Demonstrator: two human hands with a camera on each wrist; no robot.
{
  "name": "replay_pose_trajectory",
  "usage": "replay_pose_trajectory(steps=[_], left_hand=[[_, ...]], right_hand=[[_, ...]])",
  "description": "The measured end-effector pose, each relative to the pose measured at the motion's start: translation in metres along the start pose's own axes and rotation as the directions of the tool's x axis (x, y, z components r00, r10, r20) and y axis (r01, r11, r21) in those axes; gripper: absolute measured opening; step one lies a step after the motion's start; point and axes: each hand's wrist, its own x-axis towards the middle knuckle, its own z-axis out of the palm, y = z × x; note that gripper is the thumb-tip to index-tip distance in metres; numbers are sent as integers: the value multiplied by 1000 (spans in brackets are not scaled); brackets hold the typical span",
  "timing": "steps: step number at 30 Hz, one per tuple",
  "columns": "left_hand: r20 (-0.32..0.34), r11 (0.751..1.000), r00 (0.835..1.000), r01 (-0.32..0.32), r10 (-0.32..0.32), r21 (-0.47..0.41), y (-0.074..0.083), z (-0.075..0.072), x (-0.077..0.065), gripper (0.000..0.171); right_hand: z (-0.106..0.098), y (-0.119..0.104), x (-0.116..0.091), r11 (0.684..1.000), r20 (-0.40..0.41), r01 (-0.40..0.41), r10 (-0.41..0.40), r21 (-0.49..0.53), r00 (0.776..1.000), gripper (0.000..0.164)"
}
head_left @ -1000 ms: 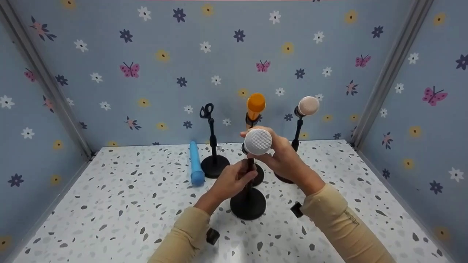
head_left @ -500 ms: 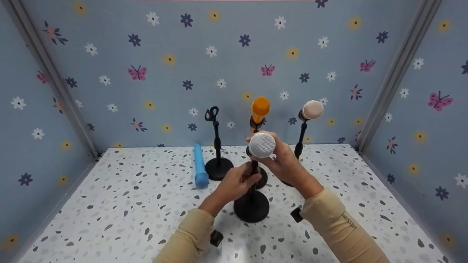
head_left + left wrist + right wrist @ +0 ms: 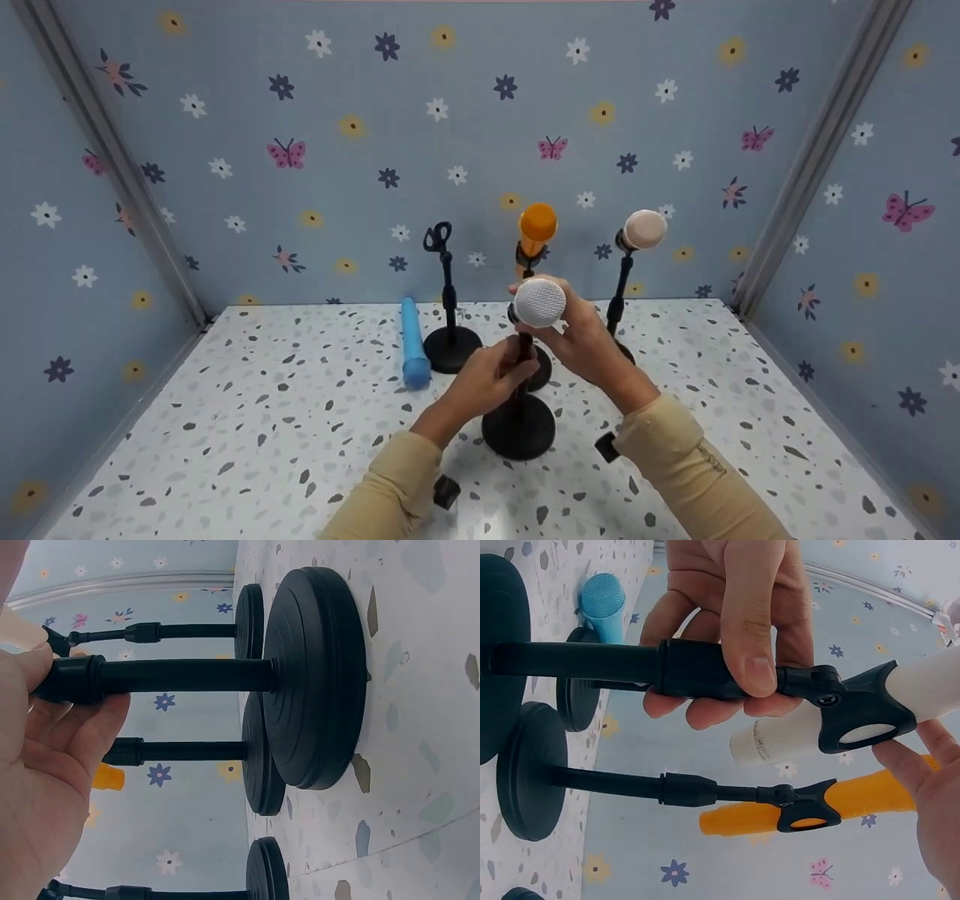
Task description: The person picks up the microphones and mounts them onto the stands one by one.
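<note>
A white microphone (image 3: pixel 540 303) with a mesh head sits tilted in the black clip (image 3: pixel 866 709) of a short microphone stand (image 3: pixel 187 676). Its round base (image 3: pixel 517 429) rests on the tabletop. My left hand (image 3: pixel 486 379) grips the stand's collar (image 3: pixel 697 667), thumb on one side and fingers on the other. Higher up, my right hand (image 3: pixel 586 341) holds the white microphone just below its head, close to the clip. Behind it, an orange microphone (image 3: pixel 538 223) is in another stand, and a pale pink microphone (image 3: pixel 645 229) in a stand to the right.
A blue microphone (image 3: pixel 415 345) lies on the speckled tabletop (image 3: pixel 285 420) at the left. Beside it stands a microphone stand (image 3: pixel 450 300) whose clip holds nothing. Flower-patterned panels (image 3: pixel 405 142) enclose the back and sides.
The whole head view has shifted slightly right and down. Both hands keep their hold on the stand and white microphone, with little visible movement.
</note>
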Motion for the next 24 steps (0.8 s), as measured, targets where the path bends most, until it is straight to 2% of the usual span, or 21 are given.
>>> replay_pose_trajectory(steps=[8, 14, 24], left_hand=[[-5, 1000, 1000, 3, -3, 18, 2, 0, 2, 16], [-15, 1000, 1000, -21, 21, 22, 1, 2, 1, 16], [-17, 998, 999, -37, 37, 47, 2, 0, 0, 17]], right_hand=[[3, 3, -1, 998, -52, 55, -56, -22, 997, 60], [8, 5, -5, 995, -108, 84, -90, -57, 990, 57], [17, 6, -7, 996, -185, 60, -72, -73, 980, 64]])
